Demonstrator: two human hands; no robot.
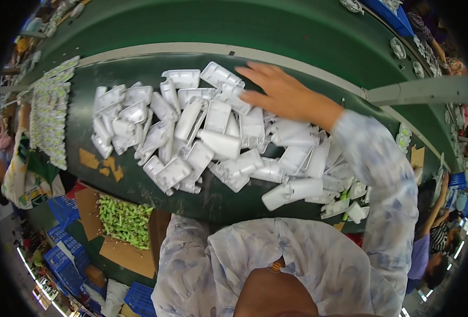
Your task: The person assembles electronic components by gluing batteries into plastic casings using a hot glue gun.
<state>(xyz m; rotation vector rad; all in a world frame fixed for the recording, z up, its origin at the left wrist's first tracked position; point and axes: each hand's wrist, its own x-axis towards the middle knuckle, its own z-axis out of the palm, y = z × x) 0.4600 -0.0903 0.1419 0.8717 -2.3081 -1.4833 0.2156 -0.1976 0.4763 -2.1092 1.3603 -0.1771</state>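
A wide pile of white plastic housings point(227, 143), shallow and box-like, lies spread over the dark green tabletop point(191, 207) in front of me. My right hand point(284, 94) reaches across to the far side of the pile. Its fingers are spread and pointing left, and they touch or hover just over the housings at the back; which of the two I cannot tell. Nothing is gripped in it. At the pile's near right, a few smaller white pieces point(356, 213) lie by some light green parts. Only the left sleeve point(187, 240) shows; my left hand is out of sight.
Left of the pile, rows of white-and-green parts point(51, 113) stand stacked near another person. Torn brown scraps point(89, 158) lie on the table. A cardboard box point(131, 256) of green pieces sits below left. Beyond the table runs a green conveyor belt point(234, 26); a grey metal bar point(421, 91) juts in right.
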